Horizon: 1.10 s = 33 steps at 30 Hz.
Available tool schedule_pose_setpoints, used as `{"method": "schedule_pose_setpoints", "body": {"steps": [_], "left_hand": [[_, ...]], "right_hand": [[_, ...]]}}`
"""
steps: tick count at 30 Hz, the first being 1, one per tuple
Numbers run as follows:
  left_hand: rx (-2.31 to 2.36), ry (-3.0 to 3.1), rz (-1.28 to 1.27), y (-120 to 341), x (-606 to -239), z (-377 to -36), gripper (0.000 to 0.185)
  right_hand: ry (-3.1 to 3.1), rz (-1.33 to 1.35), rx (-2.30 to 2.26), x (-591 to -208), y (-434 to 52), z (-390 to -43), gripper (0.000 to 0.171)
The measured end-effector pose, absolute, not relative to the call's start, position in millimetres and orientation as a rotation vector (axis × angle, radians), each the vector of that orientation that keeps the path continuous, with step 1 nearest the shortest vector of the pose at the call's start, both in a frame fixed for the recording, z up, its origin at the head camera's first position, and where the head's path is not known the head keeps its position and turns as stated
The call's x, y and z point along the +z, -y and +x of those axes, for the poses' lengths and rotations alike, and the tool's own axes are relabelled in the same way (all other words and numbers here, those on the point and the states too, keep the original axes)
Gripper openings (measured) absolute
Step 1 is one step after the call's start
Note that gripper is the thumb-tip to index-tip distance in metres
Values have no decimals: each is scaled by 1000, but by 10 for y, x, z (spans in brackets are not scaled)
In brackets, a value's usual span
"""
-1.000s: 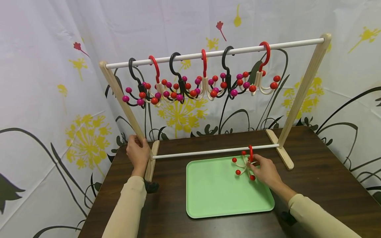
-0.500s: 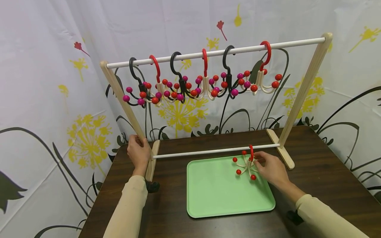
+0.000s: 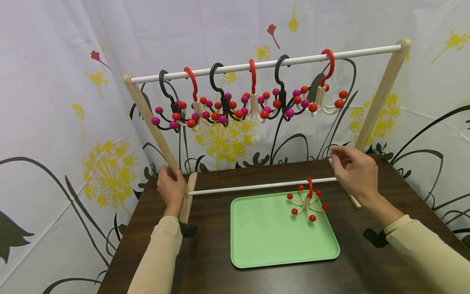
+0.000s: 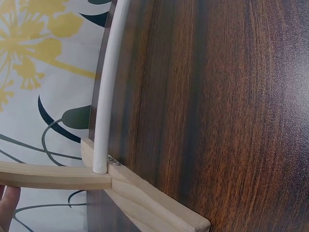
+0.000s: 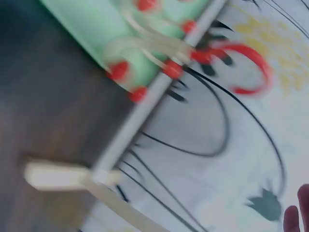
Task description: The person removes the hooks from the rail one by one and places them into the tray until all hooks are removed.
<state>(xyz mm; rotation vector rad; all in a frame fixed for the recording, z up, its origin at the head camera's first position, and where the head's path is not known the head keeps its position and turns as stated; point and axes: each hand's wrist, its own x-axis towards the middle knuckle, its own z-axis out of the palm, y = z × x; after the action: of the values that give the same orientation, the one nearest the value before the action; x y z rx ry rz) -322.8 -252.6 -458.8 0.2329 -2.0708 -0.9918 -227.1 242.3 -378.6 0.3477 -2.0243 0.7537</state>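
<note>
left hand: my left hand (image 3: 170, 188) grips the slanted left leg of the wooden rack (image 3: 148, 118) low down, just above its foot, at the lower left of the head view; fingers curled round the wood.
right hand: my right hand (image 3: 354, 171) is at the right leg of the rack, near its foot, in the right middle of the frame; fingers loosely bent. i cannot tell whether they clasp the leg or only touch it.
multi-arm hook: a cream hook with red ball tips and a red top hook (image 3: 307, 202) stands on the far right corner of the tray, just in front of the lower rail, apart from both hands. in the right wrist view it is blurred at the top (image 5: 159, 46).
tray: light green tray (image 3: 271, 241) on the dark wooden table (image 3: 396, 212), centre of the frame.
top rail: white top rail (image 3: 264, 64) carries six hooks in a row, black (image 3: 167, 92) and red alternating.
lower rail: white lower rail (image 3: 257, 186) runs between the feet; the left wrist view shows its end set in the foot (image 4: 104, 116).
</note>
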Motion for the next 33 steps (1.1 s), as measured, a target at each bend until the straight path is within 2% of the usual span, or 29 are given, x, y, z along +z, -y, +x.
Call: {"method": "schedule_pose_setpoints", "body": {"steps": [7,12,18,26,33], "left_hand": [[-986,2075,235,2535,-4600,-3242,19],[-983,2078,244,2536,-4597,-3238,19],[-985,2084,249,2522,-4589,-3233,19],[-989,2084,255,2526,-4567,-3211,19],[-964,2100,247,2531,-4567,-3220,21]], "right_hand": [[1858,339,773,-3166,-2459,-2414,14],[1861,315,793,-2895,-2453,-2532,24],[1996,319,838,-2650,-2421,-2674,35],[2329,176,897,-2427,-2266,-2815,52],[2521,191,900,-2315,-2225,-2911,54]]}}
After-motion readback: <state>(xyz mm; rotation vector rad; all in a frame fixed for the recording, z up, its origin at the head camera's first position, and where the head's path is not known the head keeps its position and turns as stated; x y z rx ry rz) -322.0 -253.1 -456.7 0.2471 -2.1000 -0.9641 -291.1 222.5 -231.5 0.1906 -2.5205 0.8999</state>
